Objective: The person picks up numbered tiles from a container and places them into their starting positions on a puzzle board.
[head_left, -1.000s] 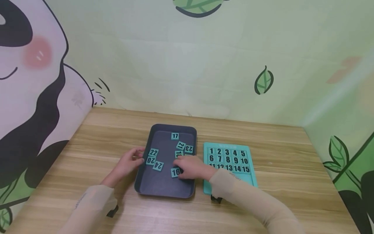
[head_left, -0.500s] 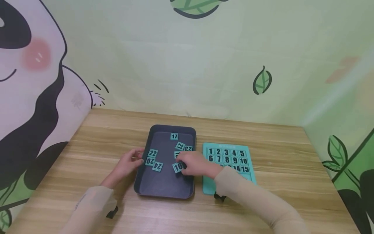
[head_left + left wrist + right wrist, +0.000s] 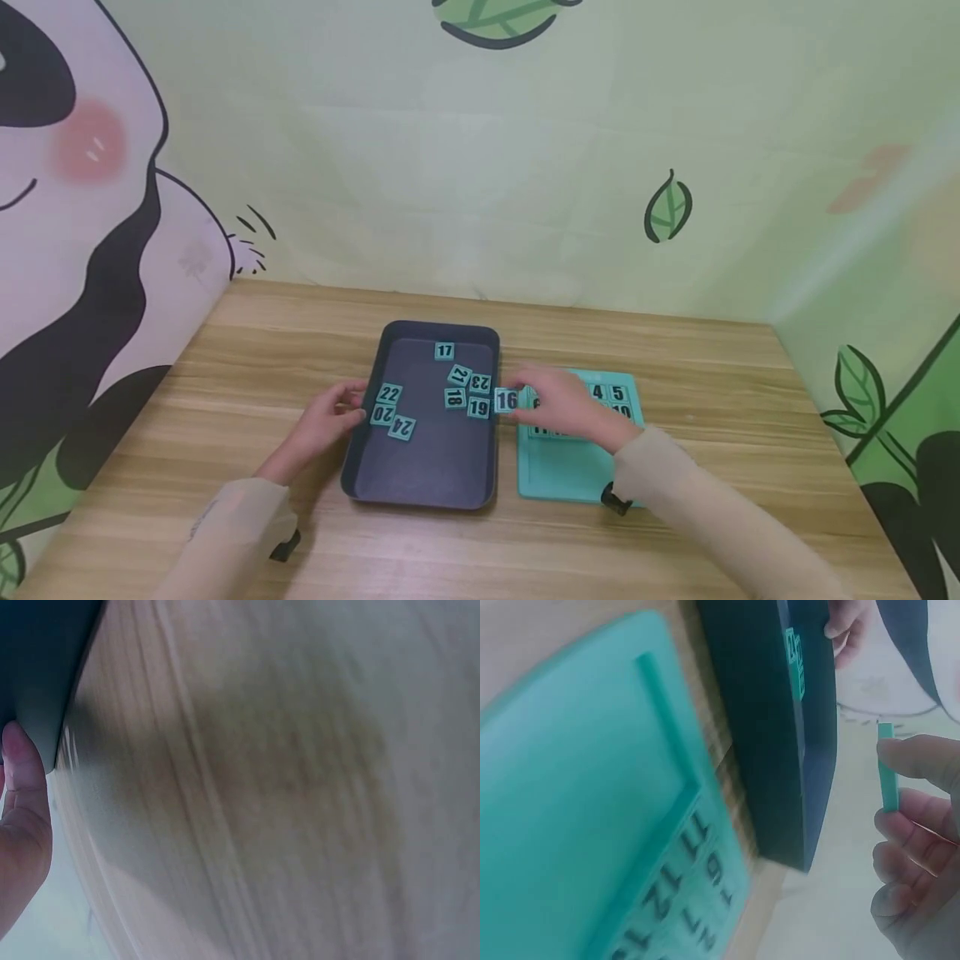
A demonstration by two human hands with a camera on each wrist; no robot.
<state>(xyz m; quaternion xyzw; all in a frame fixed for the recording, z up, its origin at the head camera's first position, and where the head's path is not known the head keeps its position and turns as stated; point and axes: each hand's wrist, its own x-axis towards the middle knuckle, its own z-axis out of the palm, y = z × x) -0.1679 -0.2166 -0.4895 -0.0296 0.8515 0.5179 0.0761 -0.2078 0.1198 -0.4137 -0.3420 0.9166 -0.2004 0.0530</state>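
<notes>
My right hand (image 3: 558, 402) pinches a square number tile marked 16 (image 3: 506, 401) between thumb and fingertips. In the right wrist view the tile (image 3: 888, 766) shows edge-on. It is raised between the dark tray (image 3: 420, 487) and the turquoise number board (image 3: 562, 475). Part of the board's numbered rows lies hidden under this hand. My left hand (image 3: 324, 425) rests at the tray's left side, fingers loosely bent, and its thumb (image 3: 24, 761) touches the outer wall. Several loose tiles lie in the tray, among them 17 (image 3: 445, 351), 19 (image 3: 478, 407) and 24 (image 3: 401, 427).
The wooden table (image 3: 420, 554) carries the tray and the board side by side, a narrow gap between them. Behind the table stands a wall (image 3: 375, 167) printed with leaves and a panda. The board's lower part is a bare recess (image 3: 577, 787).
My right hand has picked tile 16 up from the tray and carried it right, over the board's left edge. Tiles 18 and 19 have come into view. The left hand stays at the tray.
</notes>
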